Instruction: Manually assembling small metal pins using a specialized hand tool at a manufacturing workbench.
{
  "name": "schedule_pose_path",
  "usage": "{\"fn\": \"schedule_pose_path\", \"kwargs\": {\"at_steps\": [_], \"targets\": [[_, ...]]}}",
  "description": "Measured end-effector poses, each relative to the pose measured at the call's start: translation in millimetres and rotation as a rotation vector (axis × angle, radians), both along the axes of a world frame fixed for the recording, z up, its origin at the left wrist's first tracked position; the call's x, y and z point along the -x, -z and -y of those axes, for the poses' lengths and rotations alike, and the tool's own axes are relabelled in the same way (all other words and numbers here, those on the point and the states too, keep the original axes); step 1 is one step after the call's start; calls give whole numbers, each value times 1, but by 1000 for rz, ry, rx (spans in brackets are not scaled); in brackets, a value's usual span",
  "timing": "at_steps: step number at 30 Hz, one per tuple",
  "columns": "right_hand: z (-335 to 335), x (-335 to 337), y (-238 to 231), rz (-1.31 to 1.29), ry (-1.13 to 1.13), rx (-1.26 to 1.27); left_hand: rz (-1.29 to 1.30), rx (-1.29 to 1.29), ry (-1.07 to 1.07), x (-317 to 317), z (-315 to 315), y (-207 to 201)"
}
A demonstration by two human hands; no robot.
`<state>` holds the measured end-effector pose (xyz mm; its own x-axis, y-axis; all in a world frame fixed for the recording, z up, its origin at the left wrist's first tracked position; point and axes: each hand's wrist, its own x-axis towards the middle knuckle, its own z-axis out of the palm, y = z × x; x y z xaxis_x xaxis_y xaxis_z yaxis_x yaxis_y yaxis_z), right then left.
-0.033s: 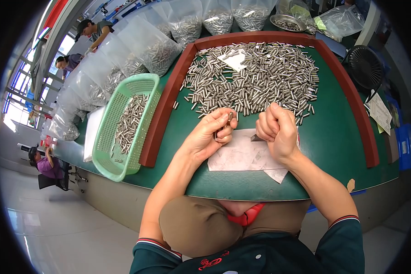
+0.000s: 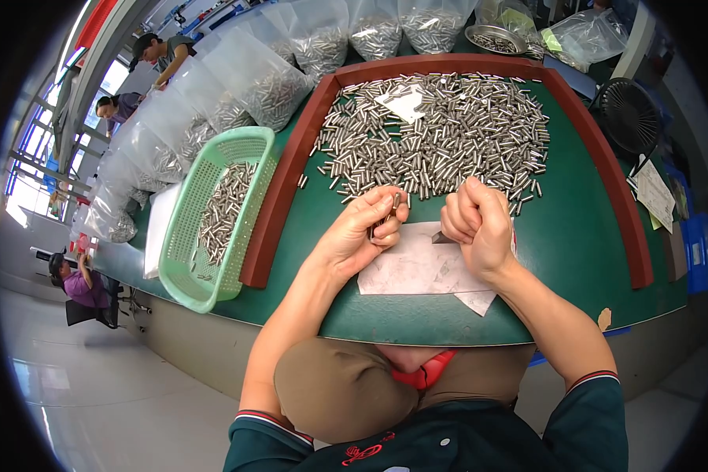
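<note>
No wording can be read for certain. Just right of the red-brown frame (image 2: 447, 63), a paper sheet (image 2: 654, 195) bears marks too small to make out; on the wearer's side of it, a dark green shirt (image 2: 480, 433) carries a red script-like emblem (image 2: 362, 453).

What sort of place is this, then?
Probably a factory workshop: small metal pins lie heaped on a green workbench, clear bags of similar pieces stand along one side, and other people are nearby.

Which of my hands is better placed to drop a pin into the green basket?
Probably your left hand: it holds a pin and is nearer the basket. Your right hand is farther off.
</note>
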<state>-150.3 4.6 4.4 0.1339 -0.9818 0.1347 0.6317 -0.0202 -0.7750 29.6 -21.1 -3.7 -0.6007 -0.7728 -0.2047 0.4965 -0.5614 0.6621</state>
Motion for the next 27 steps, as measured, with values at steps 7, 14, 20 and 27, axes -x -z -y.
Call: {"fn": "schedule_pose_path", "kwargs": {"at_steps": [7, 14, 20, 27], "targets": [[1, -1, 4, 14, 5, -8, 187, 66, -213, 3, -3, -7], [0, -1, -1, -65, 3, -13, 1202, 1168, -370, 12, 3, -4], [0, -2, 0, -31, 5, -5, 1424, 1596, -190, 13, 10, 1], [0, 0, 0, 11, 7, -8, 725, 688, -179, 19, 0, -9]]}}
